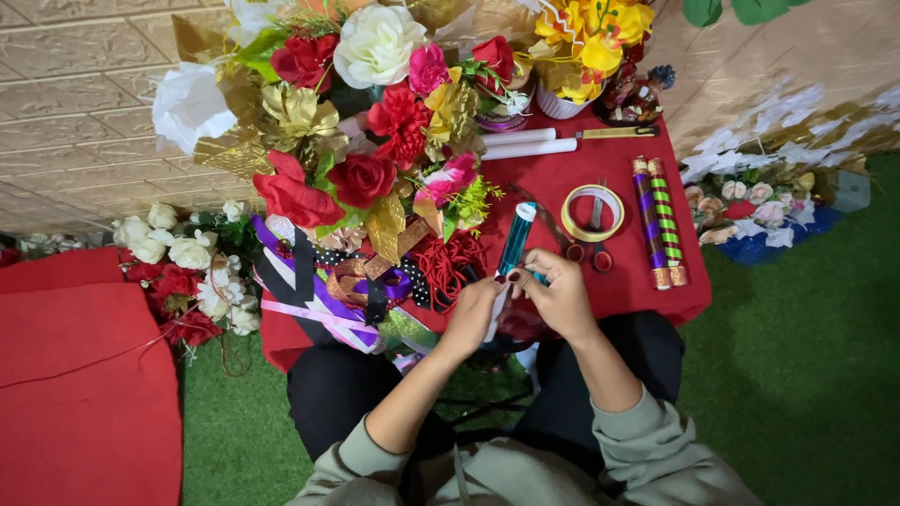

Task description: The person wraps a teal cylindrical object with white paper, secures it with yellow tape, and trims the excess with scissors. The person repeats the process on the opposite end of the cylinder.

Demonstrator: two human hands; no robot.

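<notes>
Two hands are seen close together at the near edge of the red-covered surface point(562, 178). The left hand point(473, 314) is curled with its fingers pinched on the lower, pale end of a slim teal glittered roll point(515, 242), and the right hand point(561, 295) is closed around the same roll just beside it, dark polished nails showing. The roll is held tilted, its white-capped top pointing away over the cloth. Just left of the hands, a tangle of satin ribbons point(323, 300) in purple, black, white and pink is draped over the edge. Just beyond the right hand, red-handled scissors point(595, 248) are laid inside a ring of yellowish tape point(592, 213), and two foil-striped tubes point(658, 223) lie side by side to the right. Farther off, a dense bouquet of fabric flowers point(375, 122), red, cream, gold and pink, is spread across the surface, with two white rolled sheets point(530, 143) behind it.
</notes>
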